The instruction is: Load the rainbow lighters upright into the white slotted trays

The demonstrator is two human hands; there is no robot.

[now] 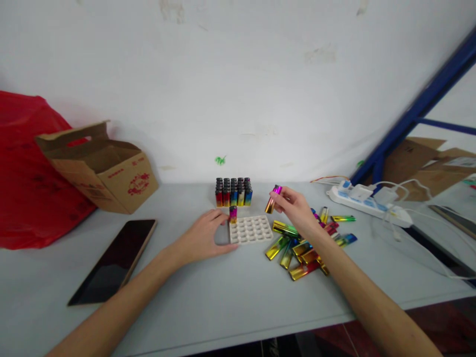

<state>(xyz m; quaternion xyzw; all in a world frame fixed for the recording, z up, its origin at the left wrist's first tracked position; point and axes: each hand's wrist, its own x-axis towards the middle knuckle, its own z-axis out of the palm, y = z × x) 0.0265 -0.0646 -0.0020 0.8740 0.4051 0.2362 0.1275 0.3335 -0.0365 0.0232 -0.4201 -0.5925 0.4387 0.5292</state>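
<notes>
Head view: the white cell tray (pixel 251 229) serves as landmark, lying flat on the grey table (pixel 208 297). The right hand (pixel 293 204), thumb and fingers pinched together on a purple-and-gold lighter (pixel 271 204), is just beyond the tray's far right corner; the lighter projects to the left of this hand, on the side towards the tray. Its long axis is steep but tilted, the gold base lower and nearest the corner, the top leaning away to the right. The left hand (pixel 204 235) spans the tray's left end with thumb and fingers apart; whether they press on it cannot be told. Nearer to this hand, an upright lighter (pixel 233 214) stands at the tray's far left corner. A block of standing lighters (pixel 233 194) is beyond the tray, and a heap of loose lighters (pixel 303 253) lies to its right.
</notes>
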